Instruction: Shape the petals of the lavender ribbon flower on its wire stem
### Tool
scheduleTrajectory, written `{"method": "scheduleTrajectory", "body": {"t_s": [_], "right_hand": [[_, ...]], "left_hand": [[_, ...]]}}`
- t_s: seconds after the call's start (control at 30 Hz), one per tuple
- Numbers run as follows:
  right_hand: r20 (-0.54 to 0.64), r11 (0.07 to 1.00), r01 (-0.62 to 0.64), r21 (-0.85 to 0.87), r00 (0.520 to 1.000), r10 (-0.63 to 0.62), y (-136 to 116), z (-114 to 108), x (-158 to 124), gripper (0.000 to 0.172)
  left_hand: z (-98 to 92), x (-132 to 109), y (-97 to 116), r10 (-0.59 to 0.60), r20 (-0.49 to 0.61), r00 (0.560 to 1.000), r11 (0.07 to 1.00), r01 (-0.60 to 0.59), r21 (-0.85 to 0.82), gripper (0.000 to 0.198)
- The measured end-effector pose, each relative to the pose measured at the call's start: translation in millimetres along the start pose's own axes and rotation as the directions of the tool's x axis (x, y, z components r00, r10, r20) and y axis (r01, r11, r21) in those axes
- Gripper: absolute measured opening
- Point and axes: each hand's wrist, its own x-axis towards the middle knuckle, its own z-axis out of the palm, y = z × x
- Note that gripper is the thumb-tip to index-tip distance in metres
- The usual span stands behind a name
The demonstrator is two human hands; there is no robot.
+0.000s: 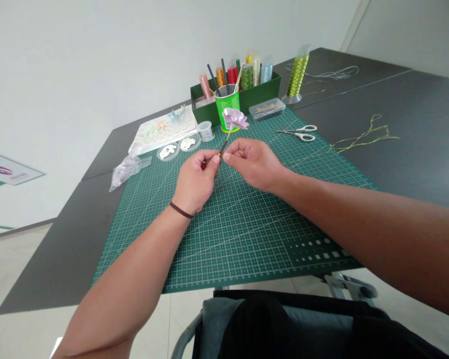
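A small pale lilac fabric flower (pixel 235 118) on a thin dark stem is held up above the green cutting mat (pixel 247 224). My left hand (pixel 194 182) is closed, pinching the lower stem between thumb and fingers. Facing it, my right hand (pixel 252 162) pinches the same stem just right of the left fingertips. Both hands hover over the middle of the mat. A dark band circles my left wrist.
At the back stand a green can of tools (pixel 227 104), a green box of thread spools (pixel 243 85) and a clear case (pixel 267 109). Scissors (pixel 301 132) lie right, green thread (pixel 362 137) beyond. Left: small dishes (pixel 177 147), a plastic bag (pixel 127 169), a sheet (pixel 166 129). A tall spool (pixel 297 75) stands behind.
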Motion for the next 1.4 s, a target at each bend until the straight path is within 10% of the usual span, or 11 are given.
{"method": "scheduleTrajectory", "body": {"t_s": [1.4], "right_hand": [[-0.009,0.999,-0.036,-0.002,0.999,0.036,-1.1,0.6,-0.3,0.016]], "left_hand": [[0.7,-2.1,4.3,0.036,-0.025,0.999,0.999,-0.035,0.029,0.01]]}}
